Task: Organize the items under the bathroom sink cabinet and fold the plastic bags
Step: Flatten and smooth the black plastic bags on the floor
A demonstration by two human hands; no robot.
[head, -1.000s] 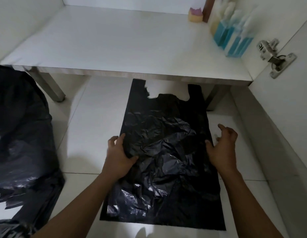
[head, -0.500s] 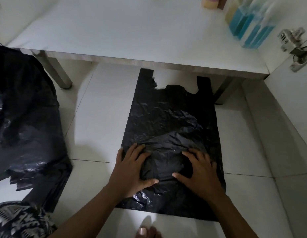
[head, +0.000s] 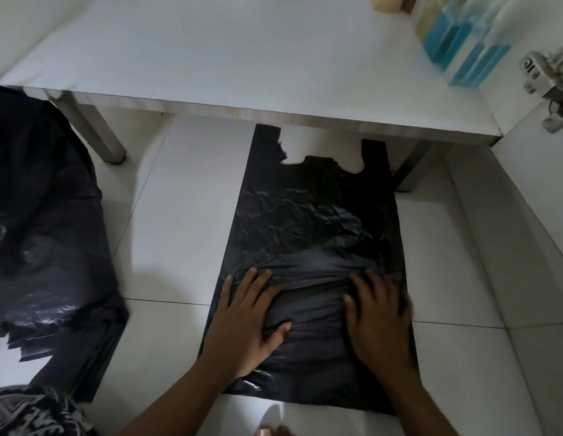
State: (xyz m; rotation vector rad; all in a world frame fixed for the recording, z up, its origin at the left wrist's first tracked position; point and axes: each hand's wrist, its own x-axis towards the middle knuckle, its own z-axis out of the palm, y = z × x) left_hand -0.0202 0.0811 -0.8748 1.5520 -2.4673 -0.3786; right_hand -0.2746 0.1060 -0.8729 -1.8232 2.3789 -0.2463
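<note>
Palms down, fingers spread: left hand [head: 248, 322], right hand [head: 377, 316] press black plastic bag [head: 311, 215] on tile floor [head: 179, 215], grasping nothing. Risk: trapped air bunches wrinkles; slick plastic slides, fold goes crooked.

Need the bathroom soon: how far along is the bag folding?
Looks done: blue bottles grouped at the back right of the cabinet. In hand: left hand and right hand press one black bag flat, unfolded. Left: folding it and the heap of bags beside it.
</note>
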